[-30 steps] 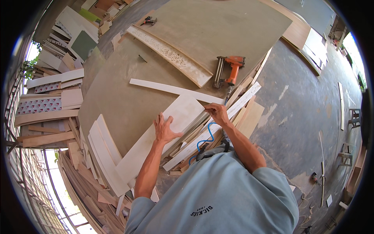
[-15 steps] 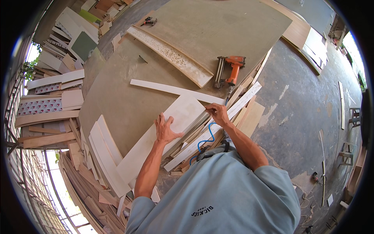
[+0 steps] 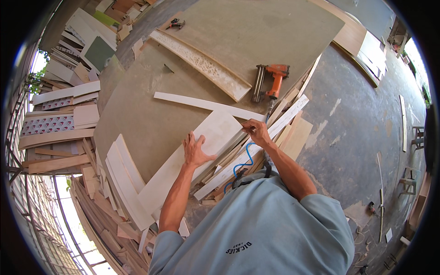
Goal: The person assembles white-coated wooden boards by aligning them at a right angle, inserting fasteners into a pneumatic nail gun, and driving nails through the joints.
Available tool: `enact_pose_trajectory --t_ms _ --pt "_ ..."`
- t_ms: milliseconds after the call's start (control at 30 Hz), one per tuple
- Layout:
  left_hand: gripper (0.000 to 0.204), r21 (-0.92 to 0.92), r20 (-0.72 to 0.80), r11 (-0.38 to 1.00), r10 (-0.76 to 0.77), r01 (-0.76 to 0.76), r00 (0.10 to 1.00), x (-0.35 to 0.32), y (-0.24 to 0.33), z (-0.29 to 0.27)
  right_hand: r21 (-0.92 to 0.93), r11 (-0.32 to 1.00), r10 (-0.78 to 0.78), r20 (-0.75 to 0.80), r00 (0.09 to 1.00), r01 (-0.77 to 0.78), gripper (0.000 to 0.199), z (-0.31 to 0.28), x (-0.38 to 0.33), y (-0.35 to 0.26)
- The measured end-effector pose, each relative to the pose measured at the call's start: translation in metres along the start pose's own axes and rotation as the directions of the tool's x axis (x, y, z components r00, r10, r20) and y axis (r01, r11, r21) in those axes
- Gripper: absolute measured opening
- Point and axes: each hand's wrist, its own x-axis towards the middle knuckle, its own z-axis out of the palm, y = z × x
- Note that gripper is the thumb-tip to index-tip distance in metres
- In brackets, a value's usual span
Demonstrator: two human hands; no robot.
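Note:
My left hand lies spread on a long white board, fingers apart, its thumb reaching toward the board's near edge. At the board's right corner, my right hand has its fingertips pinched together against the edge. Whatever sits between those fingertips is too small to make out. Just beyond the board's far end, a narrow white strip slants across the worktop. An orange nail gun rests past it, a blue air hose curling below my right hand.
A shallow speckled tray-like channel lies farther back, with a hammer-like tool beyond it. Several wood strips line the worktop's right side. White panels lean at the left, near stacked offcuts. A stool stands far right.
Both hands stay at the same places on the white board. The whole view has shifted very slightly; nothing is visibly taken up or let go.

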Motion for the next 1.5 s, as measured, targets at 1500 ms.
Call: enact_pose_trajectory --t_ms 1500 --pt "0.103 -0.116 -0.082 0.993 0.017 -0.026 0.996 -0.011 -0.014 0.024 0.337 0.928 0.185 -0.044 0.982 -0.160 0.011 0.018 -0.012 0.009"
